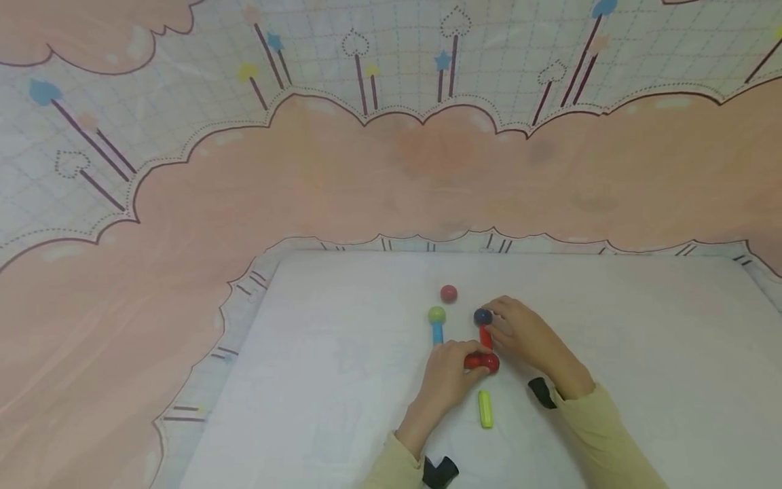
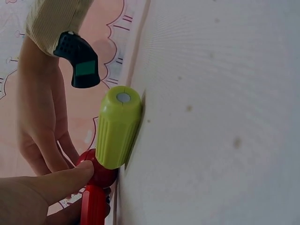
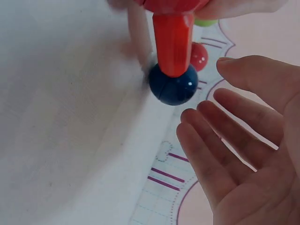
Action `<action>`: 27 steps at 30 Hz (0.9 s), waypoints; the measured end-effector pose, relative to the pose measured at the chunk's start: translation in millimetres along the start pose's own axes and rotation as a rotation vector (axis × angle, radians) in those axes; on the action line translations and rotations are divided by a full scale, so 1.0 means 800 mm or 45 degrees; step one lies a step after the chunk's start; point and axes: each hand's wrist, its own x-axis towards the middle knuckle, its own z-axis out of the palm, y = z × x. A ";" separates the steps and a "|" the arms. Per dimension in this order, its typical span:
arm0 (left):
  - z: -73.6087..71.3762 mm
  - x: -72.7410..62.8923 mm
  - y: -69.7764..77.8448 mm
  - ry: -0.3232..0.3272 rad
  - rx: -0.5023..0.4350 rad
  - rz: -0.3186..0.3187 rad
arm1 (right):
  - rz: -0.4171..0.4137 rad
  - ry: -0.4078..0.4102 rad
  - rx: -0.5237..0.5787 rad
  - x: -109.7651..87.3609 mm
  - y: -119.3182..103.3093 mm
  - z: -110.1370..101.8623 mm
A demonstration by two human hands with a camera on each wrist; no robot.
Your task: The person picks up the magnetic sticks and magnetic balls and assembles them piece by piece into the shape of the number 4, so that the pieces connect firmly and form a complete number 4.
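My left hand [image 1: 449,373] pinches a red ball [image 1: 491,363] between thumb and fingers; its thumb [image 2: 70,180] presses the ball in the left wrist view. A red rod [image 1: 472,361] joins this ball from the left, partly behind the fingers. From the same ball another red rod [image 3: 173,42] runs to a dark blue ball [image 3: 176,86]. Beside that blue ball is my right hand [image 1: 525,336], its fingers loosely spread and its fingertips close to the ball. A light blue rod [image 1: 437,333] topped by a green ball [image 1: 436,314] extends beyond the left hand, its lower end hidden.
A loose pinkish-red ball [image 1: 449,293] lies beyond the pieces on the white tabletop [image 1: 318,380]. Nearer the person, a yellow-green rod [image 1: 485,409] lies alone. Both wrists carry a small black device [image 1: 441,472]. A patterned cloth [image 1: 366,183] spreads behind the tabletop.
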 end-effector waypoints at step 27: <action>0.005 0.002 -0.003 0.012 0.027 0.017 | -0.105 0.033 -0.109 -0.072 -0.028 -0.011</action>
